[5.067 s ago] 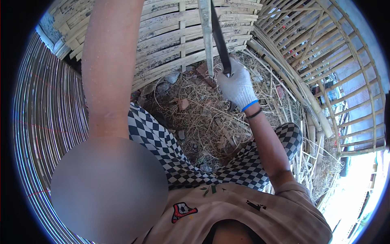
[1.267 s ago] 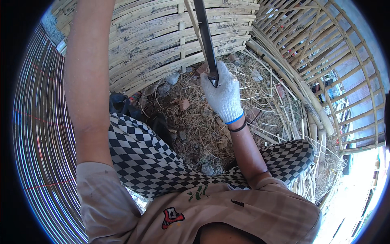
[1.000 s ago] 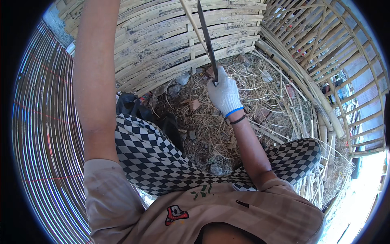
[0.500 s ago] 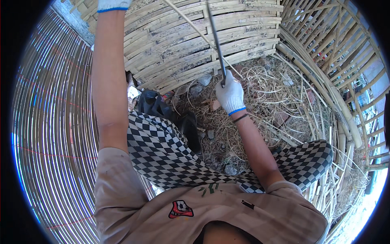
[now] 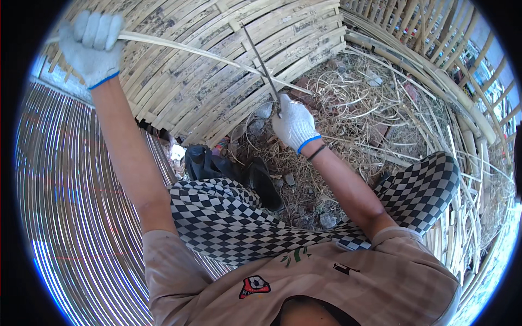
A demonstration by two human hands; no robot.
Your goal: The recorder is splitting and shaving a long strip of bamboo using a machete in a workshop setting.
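Note:
My left hand (image 5: 91,46), in a white knit glove with a blue cuff, is raised at the upper left. Its fingers are closed round a long pale bamboo strip (image 5: 179,46). My right hand (image 5: 294,122), gloved the same way, grips a long knife (image 5: 260,62) with a narrow dark blade, pointing up and slightly left. The handle is mostly hidden in the glove. Strip and blade cross a little beyond my right hand; whether they touch, I cannot tell. The strip's free end lies just past the blade, above the shavings.
A woven bamboo panel (image 5: 217,92) stands ahead. Curly bamboo shavings (image 5: 353,108) and stones cover the ground. Bamboo poles (image 5: 462,108) and slats line the right, and a slatted surface (image 5: 81,190) fills the left. A dark sandal (image 5: 263,187) is beside my checked trousers (image 5: 234,217).
My left hand has come from the top edge fully into view, now further left and lower. The strip lies flatter across the view. My right hand and knife have shifted slightly left.

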